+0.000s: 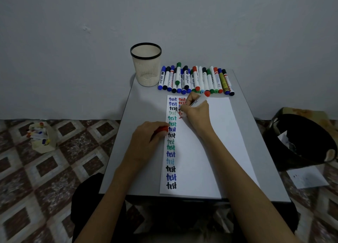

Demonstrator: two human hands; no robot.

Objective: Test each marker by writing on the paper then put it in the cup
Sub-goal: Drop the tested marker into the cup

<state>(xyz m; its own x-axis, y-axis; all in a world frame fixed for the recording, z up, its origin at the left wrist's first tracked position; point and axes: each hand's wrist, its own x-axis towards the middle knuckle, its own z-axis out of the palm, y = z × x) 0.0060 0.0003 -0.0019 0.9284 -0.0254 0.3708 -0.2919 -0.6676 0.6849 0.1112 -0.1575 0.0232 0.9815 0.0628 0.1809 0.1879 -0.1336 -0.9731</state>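
Grey bench [257, 151] against a plain wall carries all the work. Right grip [194, 110] is closed round a marker [197, 102] in a writing hold, pointed down at the paper [210, 147] in the second column of "test" words, where red strokes show; the tip itself is hidden by the fingers. Left grip [148, 137] is curled round a red cap [163, 129], judged to be held ready for recapping, and rests at the paper's left edge, probably to steady the sheet. First column is filled top to bottom in blue, black and green. Row of capped markers [195, 80] lies just beyond the paper's far edge, handy to the right grip. Cup [146, 65] stands just left of that row; no marker shows inside it, so the deposit step is judged outstanding. On the floor: a tub of markers [41, 136] to the left, a black bin [300, 142] to the right.
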